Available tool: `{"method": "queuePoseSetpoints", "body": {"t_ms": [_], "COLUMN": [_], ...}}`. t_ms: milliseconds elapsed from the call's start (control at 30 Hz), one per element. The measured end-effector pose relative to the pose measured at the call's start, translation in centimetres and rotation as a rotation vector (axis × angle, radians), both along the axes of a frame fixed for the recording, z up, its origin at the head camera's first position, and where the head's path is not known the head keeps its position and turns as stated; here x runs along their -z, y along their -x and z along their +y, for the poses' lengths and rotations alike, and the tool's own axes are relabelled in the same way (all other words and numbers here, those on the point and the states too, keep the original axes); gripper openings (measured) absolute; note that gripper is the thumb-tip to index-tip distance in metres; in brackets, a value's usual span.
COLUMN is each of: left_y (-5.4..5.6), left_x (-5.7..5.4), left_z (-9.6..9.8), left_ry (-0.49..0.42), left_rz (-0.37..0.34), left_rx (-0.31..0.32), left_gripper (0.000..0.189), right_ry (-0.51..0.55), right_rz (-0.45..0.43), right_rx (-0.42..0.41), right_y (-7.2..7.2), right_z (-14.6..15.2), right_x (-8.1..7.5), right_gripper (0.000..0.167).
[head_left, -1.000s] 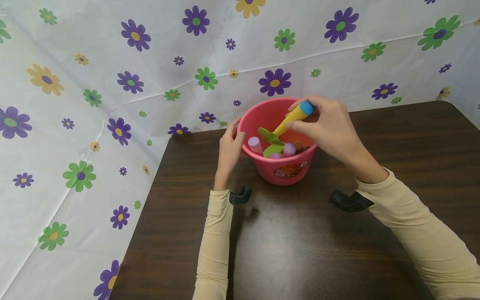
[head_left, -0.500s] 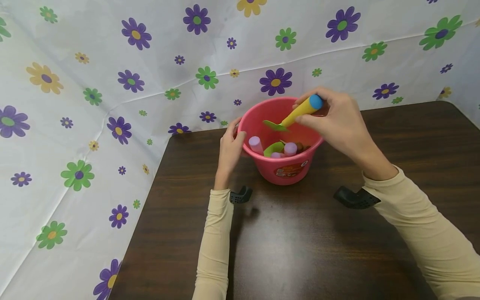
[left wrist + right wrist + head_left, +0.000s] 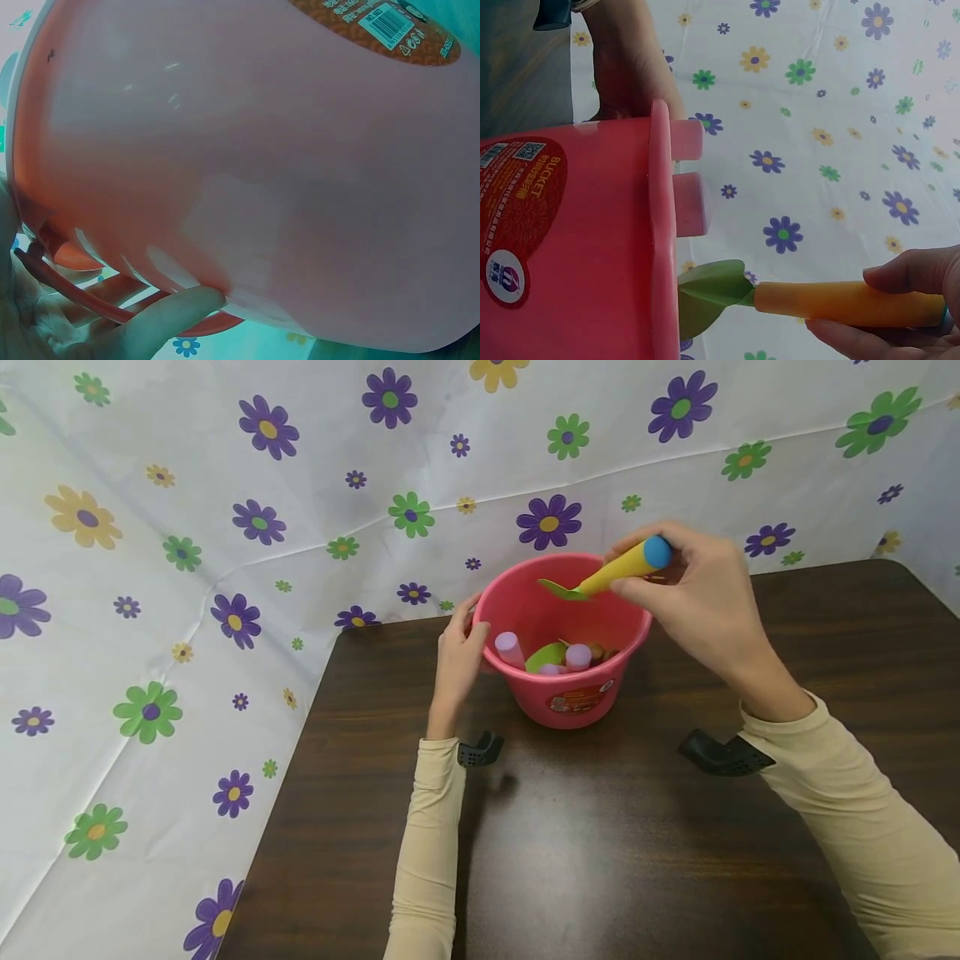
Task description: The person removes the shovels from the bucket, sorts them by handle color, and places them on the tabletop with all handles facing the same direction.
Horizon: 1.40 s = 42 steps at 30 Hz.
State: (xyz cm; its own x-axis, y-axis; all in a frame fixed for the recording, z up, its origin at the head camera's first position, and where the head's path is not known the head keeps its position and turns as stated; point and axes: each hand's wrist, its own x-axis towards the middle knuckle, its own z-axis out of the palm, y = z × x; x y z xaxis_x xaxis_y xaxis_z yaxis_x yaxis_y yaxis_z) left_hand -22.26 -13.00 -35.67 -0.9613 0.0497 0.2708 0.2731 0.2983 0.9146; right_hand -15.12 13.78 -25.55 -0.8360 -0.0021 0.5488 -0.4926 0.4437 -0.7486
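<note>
A pink bucket (image 3: 570,697) stands upright near the table's back edge. My left hand (image 3: 459,662) grips its left rim, and in the left wrist view the thumb (image 3: 176,311) lies against the bucket's wall beside the red handle (image 3: 82,296). My right hand (image 3: 701,597) pinches the yellow grip of a toy trowel (image 3: 618,568), blue at its end. Its green blade (image 3: 712,292) points toward the bucket's mouth, partly hidden behind the rim in the right wrist view. Inside the bucket lie several purple-ended pink handles (image 3: 510,647), a green piece (image 3: 546,657) and something brown (image 3: 597,652).
The dark wood-look table (image 3: 577,843) extends in front and to both sides. A flower-printed white sheet (image 3: 315,443) hangs close behind the bucket and along the left. Black camera mounts (image 3: 723,756) stick out from both wrists.
My right hand has drawn the trowel up and to the right, lifting its blade off the things in the bucket. The left hand stays on the rim.
</note>
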Motion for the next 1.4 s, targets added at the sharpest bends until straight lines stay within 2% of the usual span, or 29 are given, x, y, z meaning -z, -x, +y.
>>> {"method": "queuePoseSetpoints", "body": {"t_ms": [300, 733, 1067, 1400], "left_y": [0.0, -0.1, -0.1, -0.2], "left_x": [-0.1, 0.3, 0.2, 0.1], "left_z": [0.0, -0.1, -0.2, 0.0], "left_ry": [0.002, -0.007, -0.012, 0.011], "left_rz": [0.006, -0.002, -0.004, 0.004], "left_rx": [-0.004, 0.005, 0.012, -0.004], "left_gripper": [0.054, 0.053, 0.052, 0.055], "right_ry": [0.008, 0.006, 0.046, 0.008], "right_rz": [0.088, 0.204, 0.223, 0.262], "right_rx": [0.032, 0.112, 0.133, 0.171], "right_y": [-0.2, -0.1, 0.2, 0.6], "right_z": [0.6, 1.9, 3.1, 3.9], "right_x": [-0.3, 0.1, 0.8, 1.4], "right_gripper": [0.031, 0.036, 0.034, 0.031]}}
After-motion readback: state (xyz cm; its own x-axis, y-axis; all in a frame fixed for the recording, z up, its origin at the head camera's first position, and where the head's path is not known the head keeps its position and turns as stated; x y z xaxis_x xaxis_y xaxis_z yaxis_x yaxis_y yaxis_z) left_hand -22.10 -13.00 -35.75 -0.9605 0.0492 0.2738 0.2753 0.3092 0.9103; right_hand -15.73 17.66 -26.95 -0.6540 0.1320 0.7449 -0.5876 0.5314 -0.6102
